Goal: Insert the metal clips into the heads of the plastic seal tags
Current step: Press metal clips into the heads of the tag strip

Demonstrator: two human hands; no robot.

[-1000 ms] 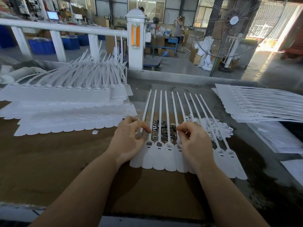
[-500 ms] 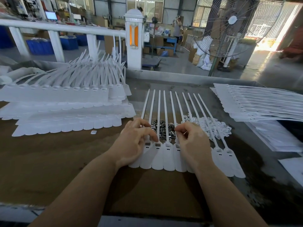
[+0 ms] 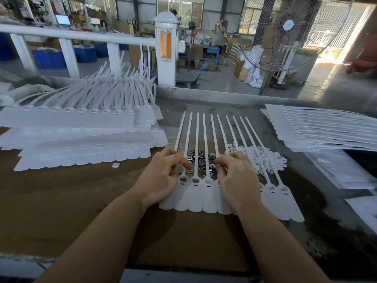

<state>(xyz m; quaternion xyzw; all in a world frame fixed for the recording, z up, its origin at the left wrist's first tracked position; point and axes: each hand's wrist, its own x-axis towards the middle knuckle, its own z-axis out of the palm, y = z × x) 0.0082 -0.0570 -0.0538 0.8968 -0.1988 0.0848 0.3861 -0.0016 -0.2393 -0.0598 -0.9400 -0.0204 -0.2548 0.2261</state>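
A joined strip of white plastic seal tags [image 3: 206,197] lies flat on the brown table, heads near me and tails fanning away. Small dark metal clips [image 3: 201,160] lie in a pile under the tails. My left hand [image 3: 165,178] rests on the leftmost heads, its fingertips pinching a metal clip [image 3: 190,171] just above the head slots. My right hand [image 3: 234,178] covers the middle heads, fingers curled over the clip pile; whether it holds a clip is hidden.
Tall stacks of tag strips [image 3: 81,127] sit at the left, and another stack [image 3: 326,129] at the right. White plastic caps [image 3: 263,158] are heaped right of the clips. One loose cap [image 3: 116,165] lies on the table [image 3: 61,201]. A fan [image 3: 285,33] stands beyond.
My left hand has shifted right along the heads from the first tag toward the second and third. My right hand stays over the clip pile, fingers moving slightly.
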